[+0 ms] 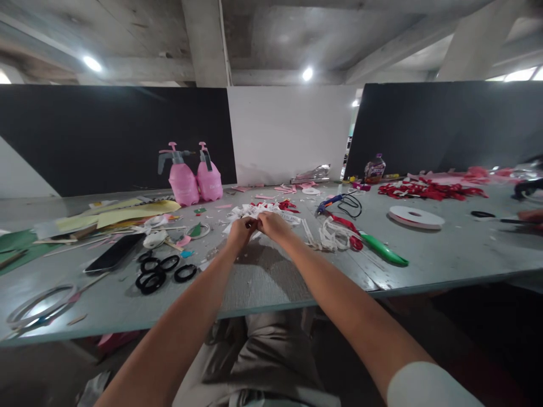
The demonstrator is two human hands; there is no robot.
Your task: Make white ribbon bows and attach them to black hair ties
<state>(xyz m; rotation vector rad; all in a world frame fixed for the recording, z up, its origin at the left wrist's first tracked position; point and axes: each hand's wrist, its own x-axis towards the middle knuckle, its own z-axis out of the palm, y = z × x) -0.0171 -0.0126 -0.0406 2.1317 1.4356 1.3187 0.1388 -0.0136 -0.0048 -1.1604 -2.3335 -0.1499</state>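
My left hand (241,230) and my right hand (272,224) meet over the middle of the table, fingertips pinched together and touching. Whatever lies between the fingers is too small and covered to make out. Right behind them is a heap of white ribbon pieces (240,212), with red ribbon pieces (287,206) at its back right. White ribbon strands (335,234) lie in a tangle to the right of my right hand. A blue glue gun (330,203) with a dark cord rests beyond them.
Green-handled scissors (384,249) and a ribbon roll (416,217) lie right. Black rings (151,276), a phone (115,252) and yellow sheets (131,215) lie left. Two pink spray bottles (184,183) stand behind. Another person's hand (531,216) shows at the far right.
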